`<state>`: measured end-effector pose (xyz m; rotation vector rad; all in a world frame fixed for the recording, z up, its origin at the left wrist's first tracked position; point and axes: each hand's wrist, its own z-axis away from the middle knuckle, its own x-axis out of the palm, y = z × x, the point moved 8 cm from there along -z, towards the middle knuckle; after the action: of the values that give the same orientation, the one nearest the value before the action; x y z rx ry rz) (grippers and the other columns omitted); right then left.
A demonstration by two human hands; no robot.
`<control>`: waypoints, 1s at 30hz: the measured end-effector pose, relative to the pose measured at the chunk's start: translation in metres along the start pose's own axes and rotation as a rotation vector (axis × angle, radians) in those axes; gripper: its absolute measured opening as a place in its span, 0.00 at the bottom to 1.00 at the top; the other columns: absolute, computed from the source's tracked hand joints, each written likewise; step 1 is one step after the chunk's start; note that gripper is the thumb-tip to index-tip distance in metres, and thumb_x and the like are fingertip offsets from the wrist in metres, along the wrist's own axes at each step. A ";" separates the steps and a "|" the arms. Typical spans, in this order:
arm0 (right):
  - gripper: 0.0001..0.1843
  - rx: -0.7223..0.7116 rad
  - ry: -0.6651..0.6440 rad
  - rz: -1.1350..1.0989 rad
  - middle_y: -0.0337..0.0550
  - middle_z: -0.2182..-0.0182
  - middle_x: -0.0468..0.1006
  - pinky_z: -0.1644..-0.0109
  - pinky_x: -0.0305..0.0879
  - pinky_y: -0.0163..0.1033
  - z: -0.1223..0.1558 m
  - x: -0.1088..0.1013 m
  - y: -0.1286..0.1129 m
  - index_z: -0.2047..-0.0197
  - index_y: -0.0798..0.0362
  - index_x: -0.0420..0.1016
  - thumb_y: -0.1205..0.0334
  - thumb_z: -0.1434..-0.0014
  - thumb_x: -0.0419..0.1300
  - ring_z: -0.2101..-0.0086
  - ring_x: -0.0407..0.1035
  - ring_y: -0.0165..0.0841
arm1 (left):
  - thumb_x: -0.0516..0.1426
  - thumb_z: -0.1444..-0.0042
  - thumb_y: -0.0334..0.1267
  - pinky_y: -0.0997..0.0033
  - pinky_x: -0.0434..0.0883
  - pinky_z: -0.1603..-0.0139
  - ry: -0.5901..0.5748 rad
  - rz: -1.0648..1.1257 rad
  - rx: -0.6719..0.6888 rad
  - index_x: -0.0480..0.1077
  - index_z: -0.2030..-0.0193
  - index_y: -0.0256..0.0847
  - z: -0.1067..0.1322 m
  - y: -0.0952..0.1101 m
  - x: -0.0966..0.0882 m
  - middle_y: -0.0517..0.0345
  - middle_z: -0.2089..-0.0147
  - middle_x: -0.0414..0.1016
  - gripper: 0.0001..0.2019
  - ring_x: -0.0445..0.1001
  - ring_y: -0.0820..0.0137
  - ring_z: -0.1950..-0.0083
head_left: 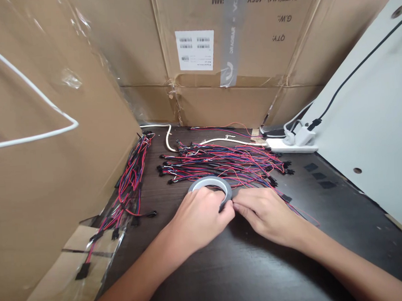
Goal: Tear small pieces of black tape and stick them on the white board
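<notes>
Left hand (pixel 199 219): curled around a grey tape roll (pixel 207 181), fingers closed on its near side; firm, wide grip.
Right hand (pixel 267 214): fingertips (pixel 238 205) pinched narrowly at the roll's lower right edge, touching the left hand's fingers; what they pinch is too small to tell.
Grey tape roll location: lower centre of the frame, held just above the dark table (pixel 341 251), just in front of the main wires.
Main wires (pixel 221 164): loose red, black and blue leads with black plug ends, spread across the table at centre, some trailing beside the right hand.
Second wires (pixel 130 175): similar bundle, left of centre, against a cardboard sheet (pixel 55 174).
Plastic bag (pixel 111 230): lower left, with wires inside.
White power strip (pixel 287 145): right of centre, behind the wires.
Cardboard box (pixel 223 43): upper centre, with a barcode label (pixel 195 50).
White panel (pixel 362 117): right edge.
</notes>
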<state>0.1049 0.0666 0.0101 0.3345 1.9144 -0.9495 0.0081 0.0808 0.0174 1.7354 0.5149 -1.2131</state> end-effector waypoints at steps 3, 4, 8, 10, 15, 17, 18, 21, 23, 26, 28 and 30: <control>0.17 0.018 -0.015 -0.012 0.42 0.74 0.71 0.68 0.52 0.36 0.000 0.001 0.002 0.70 0.56 0.68 0.65 0.31 0.46 0.73 0.61 0.29 | 0.51 0.44 0.33 0.68 0.54 0.68 0.008 -0.001 0.005 0.67 0.76 0.37 0.000 0.001 -0.001 0.60 0.74 0.68 0.11 0.61 0.72 0.71; 0.17 0.021 -0.017 -0.014 0.41 0.74 0.70 0.68 0.52 0.36 0.000 0.001 0.002 0.70 0.56 0.68 0.65 0.31 0.46 0.73 0.61 0.29 | 0.51 0.44 0.33 0.68 0.53 0.69 0.007 -0.002 0.001 0.66 0.77 0.37 0.001 0.001 -0.001 0.60 0.74 0.67 0.11 0.60 0.72 0.72; 0.17 -0.013 0.010 -0.005 0.40 0.76 0.69 0.69 0.50 0.36 0.000 0.000 0.000 0.72 0.56 0.66 0.66 0.31 0.46 0.74 0.59 0.29 | 0.50 0.44 0.34 0.68 0.48 0.70 0.001 0.007 -0.048 0.61 0.79 0.37 0.001 -0.003 0.000 0.61 0.77 0.62 0.12 0.55 0.73 0.73; 0.18 -0.079 0.038 0.021 0.40 0.77 0.68 0.69 0.49 0.36 0.001 -0.001 -0.007 0.73 0.56 0.65 0.68 0.32 0.45 0.75 0.57 0.29 | 0.50 0.45 0.34 0.68 0.47 0.70 0.006 0.031 -0.071 0.59 0.79 0.37 0.000 -0.005 0.000 0.61 0.77 0.60 0.12 0.54 0.74 0.74; 0.17 -0.264 0.144 0.080 0.40 0.79 0.65 0.70 0.47 0.37 0.004 -0.004 -0.022 0.75 0.56 0.63 0.73 0.35 0.45 0.76 0.52 0.29 | 0.52 0.48 0.35 0.69 0.43 0.71 0.002 0.084 -0.069 0.56 0.81 0.36 -0.001 -0.007 -0.004 0.63 0.80 0.55 0.13 0.49 0.75 0.75; 0.17 -0.304 0.162 0.112 0.41 0.79 0.64 0.71 0.47 0.38 0.004 -0.006 -0.023 0.75 0.56 0.63 0.75 0.36 0.45 0.76 0.52 0.30 | 0.53 0.49 0.35 0.69 0.42 0.71 -0.007 0.088 -0.062 0.56 0.81 0.35 -0.001 -0.005 -0.004 0.63 0.80 0.54 0.13 0.49 0.76 0.76; 0.17 -0.325 0.159 0.135 0.42 0.79 0.65 0.71 0.47 0.38 0.004 -0.007 -0.025 0.75 0.56 0.63 0.76 0.37 0.44 0.76 0.52 0.31 | 0.53 0.49 0.35 0.69 0.42 0.71 -0.011 0.086 -0.059 0.56 0.82 0.35 0.000 -0.004 -0.003 0.63 0.80 0.53 0.14 0.49 0.76 0.76; 0.17 -0.361 0.159 0.154 0.43 0.78 0.65 0.73 0.48 0.39 0.005 -0.011 -0.034 0.75 0.55 0.64 0.77 0.38 0.44 0.76 0.53 0.32 | 0.53 0.48 0.37 0.69 0.41 0.71 -0.032 0.058 -0.042 0.56 0.82 0.35 -0.001 -0.005 -0.002 0.62 0.81 0.54 0.15 0.49 0.76 0.76; 0.18 -0.426 0.170 0.024 0.43 0.78 0.67 0.72 0.52 0.38 0.009 -0.014 -0.053 0.73 0.55 0.66 0.75 0.36 0.43 0.75 0.56 0.31 | 0.52 0.47 0.38 0.69 0.41 0.71 -0.017 -0.005 -0.052 0.60 0.81 0.36 -0.003 -0.012 -0.006 0.61 0.79 0.59 0.14 0.51 0.75 0.76; 0.16 -0.558 0.153 -0.147 0.40 0.79 0.67 0.74 0.52 0.38 0.015 -0.014 -0.085 0.71 0.56 0.68 0.70 0.32 0.47 0.77 0.57 0.29 | 0.50 0.46 0.37 0.70 0.42 0.71 0.105 -0.084 -0.179 0.64 0.81 0.35 -0.005 -0.033 -0.026 0.59 0.79 0.60 0.14 0.52 0.75 0.76; 0.16 -0.544 0.126 -0.122 0.42 0.79 0.69 0.76 0.51 0.39 0.013 -0.011 -0.089 0.70 0.57 0.70 0.70 0.32 0.47 0.77 0.58 0.30 | 0.48 0.44 0.39 0.72 0.47 0.72 0.126 0.077 -0.224 0.63 0.83 0.35 -0.004 -0.038 -0.034 0.61 0.82 0.56 0.18 0.52 0.77 0.78; 0.16 -0.469 0.176 -0.242 0.44 0.74 0.74 0.72 0.58 0.38 0.008 -0.019 -0.074 0.67 0.58 0.71 0.70 0.32 0.45 0.74 0.62 0.30 | 0.49 0.43 0.40 0.73 0.48 0.73 0.159 0.125 -0.161 0.66 0.81 0.36 -0.004 -0.029 -0.040 0.62 0.82 0.56 0.18 0.52 0.78 0.78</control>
<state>0.0772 0.0143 0.0593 -0.0955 2.3047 -0.6051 -0.0290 0.1045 0.0405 1.7070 0.5729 -0.9252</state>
